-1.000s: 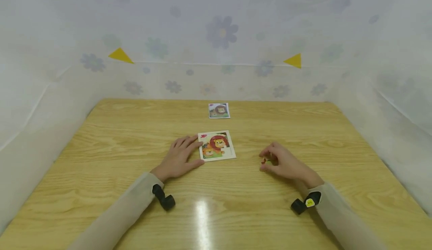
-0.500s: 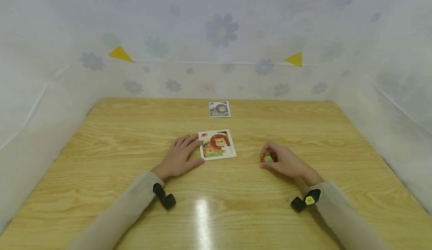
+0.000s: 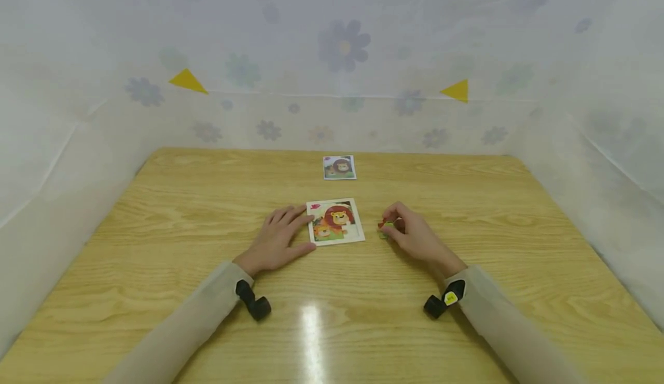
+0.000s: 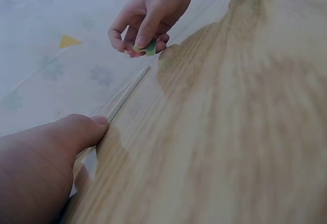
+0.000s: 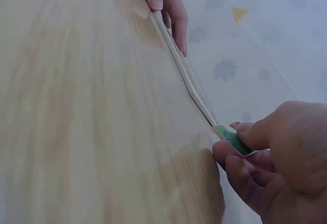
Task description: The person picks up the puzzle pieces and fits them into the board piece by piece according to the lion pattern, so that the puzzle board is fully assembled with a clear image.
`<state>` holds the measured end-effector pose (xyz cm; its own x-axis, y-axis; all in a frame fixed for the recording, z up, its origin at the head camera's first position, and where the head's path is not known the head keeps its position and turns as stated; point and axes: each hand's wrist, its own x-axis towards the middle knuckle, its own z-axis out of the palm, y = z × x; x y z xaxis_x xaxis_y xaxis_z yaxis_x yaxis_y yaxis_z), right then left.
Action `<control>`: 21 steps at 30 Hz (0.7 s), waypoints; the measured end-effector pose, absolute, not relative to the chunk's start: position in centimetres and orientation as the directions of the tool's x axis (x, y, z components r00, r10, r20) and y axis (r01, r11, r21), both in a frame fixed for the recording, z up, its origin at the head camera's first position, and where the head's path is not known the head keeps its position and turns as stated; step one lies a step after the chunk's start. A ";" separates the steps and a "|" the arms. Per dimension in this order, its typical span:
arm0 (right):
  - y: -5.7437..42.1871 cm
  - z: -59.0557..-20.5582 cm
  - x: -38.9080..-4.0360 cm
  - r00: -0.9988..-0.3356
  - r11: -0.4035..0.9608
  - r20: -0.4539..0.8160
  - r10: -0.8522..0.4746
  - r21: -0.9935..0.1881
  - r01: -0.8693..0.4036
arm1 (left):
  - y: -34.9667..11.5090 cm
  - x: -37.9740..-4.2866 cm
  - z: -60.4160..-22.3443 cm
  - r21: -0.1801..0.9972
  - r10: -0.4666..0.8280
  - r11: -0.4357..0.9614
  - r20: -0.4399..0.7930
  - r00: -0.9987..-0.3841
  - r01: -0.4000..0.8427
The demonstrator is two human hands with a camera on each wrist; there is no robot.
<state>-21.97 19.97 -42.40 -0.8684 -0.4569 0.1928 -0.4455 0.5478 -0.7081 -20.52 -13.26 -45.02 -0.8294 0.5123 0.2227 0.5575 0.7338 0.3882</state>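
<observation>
A white-framed jigsaw puzzle (image 3: 337, 221) with a lion picture lies flat on the table, with a bare white gap at its lower right corner. My left hand (image 3: 277, 240) rests at the frame's left side, fingers spread, fingertips and thumb touching its edge. To the right of the frame, my right hand (image 3: 417, 237) pinches a small green and red puzzle piece (image 3: 385, 228) between thumb and fingers, apart from the frame. In the right wrist view the puzzle piece (image 5: 232, 138) shows its green part; the fingers cover some of it.
Behind the puzzle lies a small lion picture card (image 3: 339, 168) on the wooden table (image 3: 207, 188). White floral sheeting (image 3: 290, 44) with yellow triangles encloses the table's back and sides.
My right hand has turned the puzzle piece in its fingers and moved left, closer to the frame. The left hand has stayed in place on the frame.
</observation>
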 end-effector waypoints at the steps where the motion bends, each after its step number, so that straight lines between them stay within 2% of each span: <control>1: 19.6 -42.4 -22.1 -0.869 0.533 0.197 -0.454 -0.722 -0.442 | -13.3 -20.5 -45.0 0.388 0.513 0.733 0.225 -0.828 0.559; 10: 16.0 -42.8 -22.7 -0.853 0.529 0.328 -0.406 -0.677 -0.512 | -13.3 -20.5 -45.1 0.389 0.514 0.734 0.217 -0.830 0.556; 15: 14.3 -42.6 -22.6 -0.876 0.548 0.276 -0.395 -0.694 -0.466 | -13.3 -20.4 -45.1 0.395 0.513 0.731 0.218 -0.830 0.556; 21: 13.5 -42.2 -22.6 -0.900 0.623 0.205 -0.385 -0.662 -0.417 | -13.3 -20.5 -44.9 0.393 0.516 0.730 0.219 -0.828 0.559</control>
<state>-22.59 13.45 -42.15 -0.9000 -0.3849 0.2048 -0.4169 0.6227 -0.6621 -20.47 -13.35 -44.94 -0.8283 0.5158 0.2187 0.5586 0.7304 0.3930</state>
